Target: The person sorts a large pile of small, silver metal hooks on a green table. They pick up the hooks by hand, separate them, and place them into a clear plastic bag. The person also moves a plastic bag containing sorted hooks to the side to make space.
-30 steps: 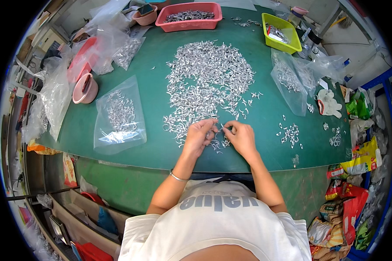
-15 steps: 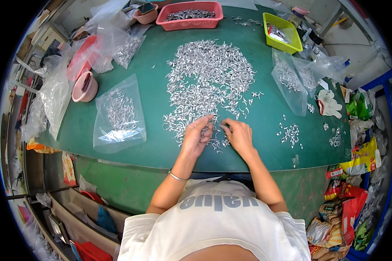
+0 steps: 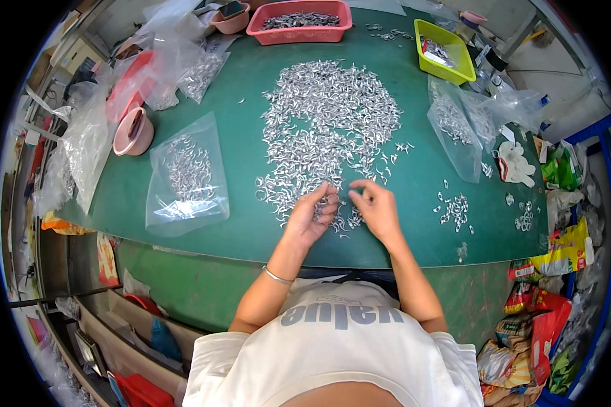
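Silvery, strewn across counter [image 3: 414, 234] as curved pieces [image 3: 332, 102] with long axes pointing every way; at right hand [image 3: 379, 208], fingers [image 3: 360, 186] apart; at left hand [image 3: 309, 211], curled, cannot tell if clamped.

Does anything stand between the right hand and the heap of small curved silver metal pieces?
Nothing visible does. The bare right hand is at the near edge of the heap; the bare left hand is beside it, not in between.
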The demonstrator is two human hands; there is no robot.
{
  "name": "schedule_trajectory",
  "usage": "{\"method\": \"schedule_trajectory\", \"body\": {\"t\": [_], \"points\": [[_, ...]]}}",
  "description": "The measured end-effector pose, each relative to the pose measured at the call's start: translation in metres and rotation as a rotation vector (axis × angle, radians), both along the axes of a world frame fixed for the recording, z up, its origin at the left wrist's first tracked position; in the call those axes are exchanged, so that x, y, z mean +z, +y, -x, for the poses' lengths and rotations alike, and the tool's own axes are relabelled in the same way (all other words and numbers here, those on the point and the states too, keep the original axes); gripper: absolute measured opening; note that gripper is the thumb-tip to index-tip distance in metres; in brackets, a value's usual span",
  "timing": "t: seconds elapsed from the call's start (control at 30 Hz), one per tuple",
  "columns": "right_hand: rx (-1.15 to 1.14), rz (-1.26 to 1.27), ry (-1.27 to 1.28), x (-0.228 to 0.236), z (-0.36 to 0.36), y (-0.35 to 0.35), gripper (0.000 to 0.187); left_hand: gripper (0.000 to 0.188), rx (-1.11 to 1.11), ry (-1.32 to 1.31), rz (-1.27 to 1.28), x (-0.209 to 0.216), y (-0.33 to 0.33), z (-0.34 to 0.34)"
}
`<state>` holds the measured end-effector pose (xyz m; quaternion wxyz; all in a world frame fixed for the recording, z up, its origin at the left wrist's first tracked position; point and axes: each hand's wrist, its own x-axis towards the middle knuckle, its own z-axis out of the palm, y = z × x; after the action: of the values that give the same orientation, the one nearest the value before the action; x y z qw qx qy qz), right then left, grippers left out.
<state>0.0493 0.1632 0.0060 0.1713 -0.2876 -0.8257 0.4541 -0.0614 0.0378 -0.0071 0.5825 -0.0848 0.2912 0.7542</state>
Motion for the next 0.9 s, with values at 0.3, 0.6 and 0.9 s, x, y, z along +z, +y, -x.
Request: {"method": "schedule_trajectory", "body": {"t": [0.3,0.6,0.9], "points": [[0.012,0.243,0.118,-0.001,0.003,0.003,0.011,0.026,0.02,0.297,0.267,0.026,0.004,-0.015],[0.066,0.152,0.027,0.013,-0.023,0.023,0.016,0.028,-0.052,0.026,0.001,-0.003,0.002,-0.008],[0.001,-0.164,-0.211,-0.001,-0.037,0.019,0.012,0.026,-0.001,-0.409,-0.441,-0.013,0.0,-0.003]]}}
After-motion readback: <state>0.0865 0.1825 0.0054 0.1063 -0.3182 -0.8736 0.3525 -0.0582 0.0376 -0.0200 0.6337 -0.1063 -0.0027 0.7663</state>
